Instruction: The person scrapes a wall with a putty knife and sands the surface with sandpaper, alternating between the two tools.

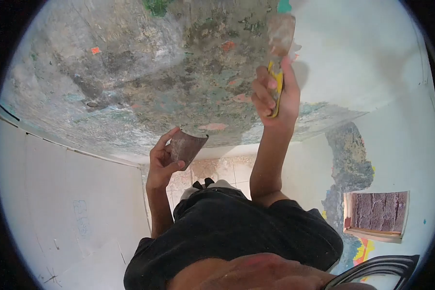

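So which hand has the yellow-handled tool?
The right hand, gripping the scraper by its yellow handle; the left hand holds a curved brown piece instead.

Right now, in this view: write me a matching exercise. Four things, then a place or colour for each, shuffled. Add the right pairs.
Things
1. Scraper
2. Curved piece
3. Shirt
4. Window frame

Places and colours
A. lower right of the view
B. held in the left hand
C. held in the right hand
D. black

Right pairs: 1-C, 2-B, 3-D, 4-A
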Motion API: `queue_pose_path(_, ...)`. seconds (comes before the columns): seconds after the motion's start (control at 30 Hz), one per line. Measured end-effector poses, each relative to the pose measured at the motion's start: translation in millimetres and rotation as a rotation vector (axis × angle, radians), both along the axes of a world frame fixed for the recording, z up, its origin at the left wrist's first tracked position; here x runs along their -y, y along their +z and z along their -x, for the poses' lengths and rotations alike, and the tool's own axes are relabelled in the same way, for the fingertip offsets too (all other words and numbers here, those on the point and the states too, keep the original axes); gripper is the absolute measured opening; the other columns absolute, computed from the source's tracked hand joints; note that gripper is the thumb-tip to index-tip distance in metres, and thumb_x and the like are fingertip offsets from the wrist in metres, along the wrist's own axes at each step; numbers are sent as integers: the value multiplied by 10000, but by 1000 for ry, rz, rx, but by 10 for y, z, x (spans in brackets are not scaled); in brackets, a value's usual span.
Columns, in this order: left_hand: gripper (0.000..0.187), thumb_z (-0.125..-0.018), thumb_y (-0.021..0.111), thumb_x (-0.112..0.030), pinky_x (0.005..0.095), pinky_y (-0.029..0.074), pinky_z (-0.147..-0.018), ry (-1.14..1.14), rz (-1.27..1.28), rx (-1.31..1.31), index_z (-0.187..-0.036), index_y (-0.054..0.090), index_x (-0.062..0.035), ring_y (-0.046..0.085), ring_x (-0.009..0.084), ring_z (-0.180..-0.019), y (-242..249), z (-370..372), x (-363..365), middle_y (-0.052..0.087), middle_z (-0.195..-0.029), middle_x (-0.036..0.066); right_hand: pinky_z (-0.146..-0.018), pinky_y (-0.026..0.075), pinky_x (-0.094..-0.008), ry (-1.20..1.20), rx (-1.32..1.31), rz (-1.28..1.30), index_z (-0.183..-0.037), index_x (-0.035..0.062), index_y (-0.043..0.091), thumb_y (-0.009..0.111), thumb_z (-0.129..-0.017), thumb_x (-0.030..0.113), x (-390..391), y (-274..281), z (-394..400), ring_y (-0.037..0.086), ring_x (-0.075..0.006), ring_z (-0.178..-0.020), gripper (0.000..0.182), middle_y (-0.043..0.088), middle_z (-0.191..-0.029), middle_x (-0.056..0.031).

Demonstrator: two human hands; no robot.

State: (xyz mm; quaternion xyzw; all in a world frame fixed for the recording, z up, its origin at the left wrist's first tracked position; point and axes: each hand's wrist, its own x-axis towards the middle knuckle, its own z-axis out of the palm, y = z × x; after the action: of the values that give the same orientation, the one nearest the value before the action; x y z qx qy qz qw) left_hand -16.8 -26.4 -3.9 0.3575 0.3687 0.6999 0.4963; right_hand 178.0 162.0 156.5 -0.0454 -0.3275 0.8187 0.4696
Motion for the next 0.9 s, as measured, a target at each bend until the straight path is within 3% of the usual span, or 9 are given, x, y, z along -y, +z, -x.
queue_pose_path(0.57,844,-668,769,24,303,468,-935,-59,8,22,-1419,384,25,623,182,-1044,47,-66,-65,653,-1127,123,-234,281,-200,103,-40,43,-1244,175,468,374,-1038,371,-34,-4,-94,297,-65,-341,299,424,-633,-9)
queue_pose_path(0.9,847,-650,736,57,289,471,-908,-33,-13,-2,-1420,386,20,631,176,-1023,64,-83,-28,658,-1113,123,-241,256,-190,45,25,-25,-1266,176,461,382,-1034,387,-30,-67,-14,310,-74,-341,323,426,-624,4)
